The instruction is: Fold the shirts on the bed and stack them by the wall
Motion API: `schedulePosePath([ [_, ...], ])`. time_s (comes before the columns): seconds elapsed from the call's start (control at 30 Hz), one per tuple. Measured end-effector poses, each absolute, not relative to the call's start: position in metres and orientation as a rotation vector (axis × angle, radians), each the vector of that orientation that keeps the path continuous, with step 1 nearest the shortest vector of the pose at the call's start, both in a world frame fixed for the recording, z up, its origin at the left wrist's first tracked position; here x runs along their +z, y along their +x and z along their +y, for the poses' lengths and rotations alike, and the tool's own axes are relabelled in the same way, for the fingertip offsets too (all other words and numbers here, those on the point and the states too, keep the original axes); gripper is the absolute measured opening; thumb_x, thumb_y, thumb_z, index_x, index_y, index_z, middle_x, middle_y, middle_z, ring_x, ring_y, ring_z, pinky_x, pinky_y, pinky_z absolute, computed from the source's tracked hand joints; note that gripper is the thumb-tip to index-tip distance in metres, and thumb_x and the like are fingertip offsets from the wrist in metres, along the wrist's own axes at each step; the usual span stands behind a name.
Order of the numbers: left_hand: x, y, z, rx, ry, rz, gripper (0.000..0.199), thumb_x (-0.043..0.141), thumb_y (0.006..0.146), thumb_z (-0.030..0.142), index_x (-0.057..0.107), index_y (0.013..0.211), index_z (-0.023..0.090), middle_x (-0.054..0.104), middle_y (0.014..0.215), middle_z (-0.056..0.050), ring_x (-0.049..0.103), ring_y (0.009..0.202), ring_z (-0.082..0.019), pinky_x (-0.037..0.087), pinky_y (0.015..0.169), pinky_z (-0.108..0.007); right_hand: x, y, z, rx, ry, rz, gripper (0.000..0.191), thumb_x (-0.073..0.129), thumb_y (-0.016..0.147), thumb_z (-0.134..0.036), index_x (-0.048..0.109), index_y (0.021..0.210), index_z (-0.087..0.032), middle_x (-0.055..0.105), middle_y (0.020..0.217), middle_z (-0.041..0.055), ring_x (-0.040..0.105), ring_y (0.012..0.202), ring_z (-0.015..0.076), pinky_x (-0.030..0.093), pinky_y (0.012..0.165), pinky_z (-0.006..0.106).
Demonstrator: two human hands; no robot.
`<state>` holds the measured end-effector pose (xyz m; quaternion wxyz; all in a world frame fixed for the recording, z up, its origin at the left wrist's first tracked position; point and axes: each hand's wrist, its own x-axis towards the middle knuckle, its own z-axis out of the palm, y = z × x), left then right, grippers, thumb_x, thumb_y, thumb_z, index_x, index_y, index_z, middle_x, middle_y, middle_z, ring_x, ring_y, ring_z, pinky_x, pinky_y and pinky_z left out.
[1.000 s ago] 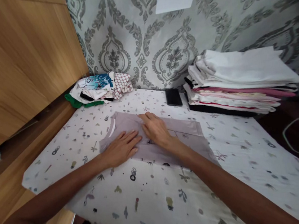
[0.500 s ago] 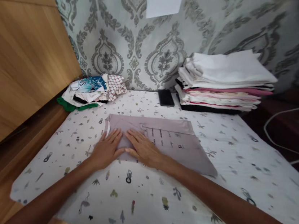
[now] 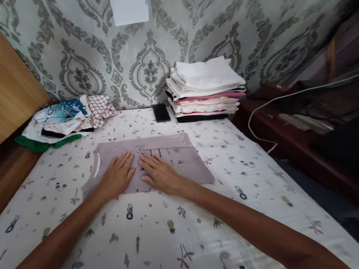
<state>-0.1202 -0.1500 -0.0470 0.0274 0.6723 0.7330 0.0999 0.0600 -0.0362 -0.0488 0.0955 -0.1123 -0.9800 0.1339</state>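
Mauve shirt: folded into a flat, roughly oblong shape (image 3: 188,164), lying on the sheet under both hands, its white neck strip (image 3: 97,164) at its left end and dark lettering (image 3: 180,161) on its right half; a folded edge runs along its far side.
Left hand: palm down (image 3: 117,175) on the left half of the shirt, fingers stretched forward side by side, laid flat and gripping nothing.
Right hand: palm down (image 3: 159,172) near the middle of the shirt, fingers extended and slightly parted, pressing no object but the fabric.
Between the 2 hands: a narrow strip of the shirt shows, the fingertips near each other but apart.
Patterned sheet: white with small plant and animal prints (image 3: 158,224), under the shirt and spreading out on every side of it.
Phone: black, lying flat (image 3: 161,112) beyond the shirt.
Folded stack: tall, neat (image 3: 206,89), beyond the shirt to its right, just beside the phone; white cloth on top, pink lower down, black at the base.
Looser pile: beyond the shirt to its left (image 3: 69,119), with blue, white and green cloth.
Wallpaper: grey ornaments (image 3: 148,68) beyond the shirt, bearing 1 white sheet of paper (image 3: 129,6).
Cable: pale, curving (image 3: 279,97) well right of the shirt.
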Motion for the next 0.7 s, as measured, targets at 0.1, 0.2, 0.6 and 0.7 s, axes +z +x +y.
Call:
schedulePosePath([
  [0.1, -0.049, -0.126, -0.153, 0.27, 2.088, 2.269, 0.06, 0.025, 0.102, 0.042, 0.039, 0.15, 0.009, 0.034, 0.16, -0.018, 0.028, 0.151, -0.028, 0.021, 0.122, -0.05, -0.048, 0.087, -0.027, 0.389, -0.47, -2.909, 0.057, 0.039, 0.103, -0.042, 0.039, 0.153, -0.013, 0.035, 0.16, 0.0159, 0.027, 0.151, 0.026, 0.024, 0.123, 0.052],
  [0.2, -0.044, -0.128, -0.155, 0.251, 2.084, 2.254, 0.062, 0.025, 0.102, 0.045, 0.038, 0.151, 0.01, 0.033, 0.161, -0.018, 0.028, 0.151, -0.028, 0.022, 0.122, -0.051, -0.043, 0.12, -0.023, 0.371, -0.579, -2.901, 0.055, 0.036, 0.104, -0.041, 0.041, 0.151, -0.012, 0.035, 0.16, 0.0158, 0.025, 0.152, 0.0255, 0.021, 0.124, 0.051],
  [0.6, -0.021, -0.047, -0.062, 0.292, 2.179, 1.917, 0.066, 0.026, 0.102, 0.05, 0.03, 0.156, 0.012, 0.024, 0.165, -0.016, 0.019, 0.154, -0.029, 0.015, 0.124, -0.049, -0.044, 0.197, -0.011, 0.259, -0.974, -2.631, 0.051, 0.026, 0.105, -0.032, 0.048, 0.146, -0.01, 0.042, 0.156, 0.0182, 0.034, 0.148, 0.0262, 0.028, 0.122, 0.051],
  [0.7, -0.03, -0.026, -0.036, 0.253, 2.164, 1.959, 0.069, 0.032, 0.102, 0.052, 0.03, 0.155, 0.008, 0.022, 0.164, -0.019, 0.016, 0.154, -0.031, 0.011, 0.124, -0.052, -0.054, 0.201, -0.005, 0.209, -1.016, -2.653, 0.051, 0.031, 0.103, -0.031, 0.05, 0.145, -0.008, 0.044, 0.155, 0.019, 0.036, 0.147, 0.0284, 0.029, 0.121, 0.051],
])
